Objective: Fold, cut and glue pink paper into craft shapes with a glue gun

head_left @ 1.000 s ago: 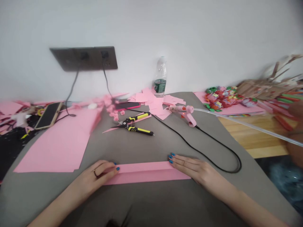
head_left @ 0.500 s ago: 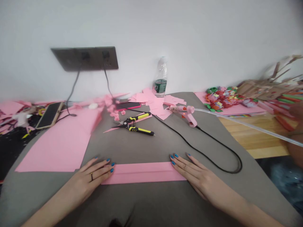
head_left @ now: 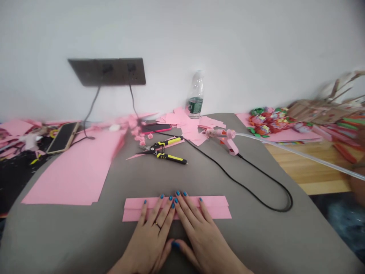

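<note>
Far left: phone (head_left: 62, 137) face up in a light case, lying at the edge of a stack of large pink sheets (head_left: 71, 175). Black socket plate (head_left: 107, 71) on the wall above, two plugs in, cords dropping behind the bench (head_left: 159, 177) clutter. Next, small pink paper bits (head_left: 138, 131) in a loose heap, then a second phone (head_left: 155, 128) with a pink edge. Black-and-yellow cutters (head_left: 171, 157) in front of those, handles spread, pointing left.

Near middle: folded pink strip (head_left: 218, 209) flat on the bench, long side running left-right, crease line along its length, both ends exposed. Left hand (head_left: 151, 232) open, fingers fanned flat on the strip left of center, dark ring on one finger. Right hand (head_left: 202, 232) also open and flat, just right of center. Index fingers side by side; thumbs meet off the strip's near edge. Neither grips anything.

Behind: clear bottle (head_left: 195, 95), green label, upright among pink paper pieces (head_left: 190, 128). Right of that, pink glue gun (head_left: 228, 141), orange light lit, black cord looping toward the near right, long clear rod (head_left: 285, 148) out its back. Far right: colorful paper flowers (head_left: 268, 121) on pink sheets.
</note>
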Motion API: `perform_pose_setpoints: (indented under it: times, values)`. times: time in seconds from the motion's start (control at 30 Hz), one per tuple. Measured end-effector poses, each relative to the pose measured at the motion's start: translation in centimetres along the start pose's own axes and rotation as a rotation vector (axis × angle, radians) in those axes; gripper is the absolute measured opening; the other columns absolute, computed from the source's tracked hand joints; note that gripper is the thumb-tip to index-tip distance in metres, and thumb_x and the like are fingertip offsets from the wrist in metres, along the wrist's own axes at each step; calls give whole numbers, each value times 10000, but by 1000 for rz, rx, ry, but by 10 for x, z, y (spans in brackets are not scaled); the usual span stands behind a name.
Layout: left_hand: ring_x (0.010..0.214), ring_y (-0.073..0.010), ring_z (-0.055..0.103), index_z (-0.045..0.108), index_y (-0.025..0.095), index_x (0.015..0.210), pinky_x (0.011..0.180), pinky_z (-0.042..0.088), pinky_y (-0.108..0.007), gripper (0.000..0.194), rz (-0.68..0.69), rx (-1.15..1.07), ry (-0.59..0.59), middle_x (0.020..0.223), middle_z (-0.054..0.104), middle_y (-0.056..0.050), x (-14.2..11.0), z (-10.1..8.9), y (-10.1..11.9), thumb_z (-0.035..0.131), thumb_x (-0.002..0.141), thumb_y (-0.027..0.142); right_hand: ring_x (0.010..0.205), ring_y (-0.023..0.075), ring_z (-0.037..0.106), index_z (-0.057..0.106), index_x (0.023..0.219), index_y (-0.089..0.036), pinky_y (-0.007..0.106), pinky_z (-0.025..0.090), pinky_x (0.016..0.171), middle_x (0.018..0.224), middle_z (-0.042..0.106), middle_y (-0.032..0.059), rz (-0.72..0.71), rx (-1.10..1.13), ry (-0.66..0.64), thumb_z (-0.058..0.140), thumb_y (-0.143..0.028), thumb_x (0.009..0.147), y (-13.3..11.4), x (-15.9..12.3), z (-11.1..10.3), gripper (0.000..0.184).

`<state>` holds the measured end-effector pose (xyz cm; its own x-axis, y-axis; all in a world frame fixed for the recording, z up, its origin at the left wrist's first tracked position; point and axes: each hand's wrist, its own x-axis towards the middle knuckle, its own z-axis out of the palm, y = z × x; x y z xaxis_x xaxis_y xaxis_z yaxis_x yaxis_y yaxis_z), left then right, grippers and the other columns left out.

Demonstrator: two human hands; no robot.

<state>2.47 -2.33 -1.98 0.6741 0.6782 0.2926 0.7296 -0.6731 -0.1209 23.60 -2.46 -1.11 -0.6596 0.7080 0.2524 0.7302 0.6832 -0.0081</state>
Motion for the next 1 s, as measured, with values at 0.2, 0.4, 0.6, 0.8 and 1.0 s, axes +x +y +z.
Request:
perform_pose_setpoints:
  times: [0.2, 0.4, 0.6, 0.8, 1.0]
  values:
    - [1448, -235, 379, 497, 118, 1481, 1265, 21, -399, 594, -10, -7, 18, 1518, 560, -68, -15, -5, -11, 489, 894, 208, 1396, 297, 493, 362, 1575, -122, 472, 476, 1052, 1570, 476, 108, 20, -6, -18, 489, -363, 985, 29, -25, 2, 650]
    - [1228, -253, 636, 109, 189, 1642, 1204, 202, -445, 787, -231, 53, 21, 1402, 658, -116, -65, 0, -32, 409, 915, 170, 1332, 339, 557, 179, 1638, -201, 553, 462, 1009, 1520, 546, 99, 125, -141, 18, 393, -410, 1035, 80, -82, -13, 673]
    - [1184, -288, 674, 12, 279, 1642, 1061, 369, -471, 798, -399, 112, -26, 1428, 634, -133, -79, 1, -25, 400, 953, 172, 1310, 346, 580, 138, 1642, -217, 582, 473, 986, 1501, 566, 98, 180, -193, 29, 339, -381, 1052, 78, -88, -18, 645]
    - [1083, -233, 705, 429, 223, 1506, 846, 456, -346, 538, -349, 7, 62, 1284, 729, -112, -67, -18, -49, 422, 970, 176, 1314, 351, 578, 324, 1593, -185, 601, 452, 1012, 1496, 568, 130, 206, -172, 72, 357, -324, 1045, 72, -82, -17, 566]
    - [759, -191, 672, 718, 254, 1031, 723, 486, -304, 246, -274, -233, 24, 853, 708, -17, -19, -32, -101, 482, 1013, 320, 1092, 295, 688, 708, 1057, -231, 531, 500, 988, 1219, 710, 136, 350, 150, 226, 499, -264, 998, 69, -39, -17, 220]
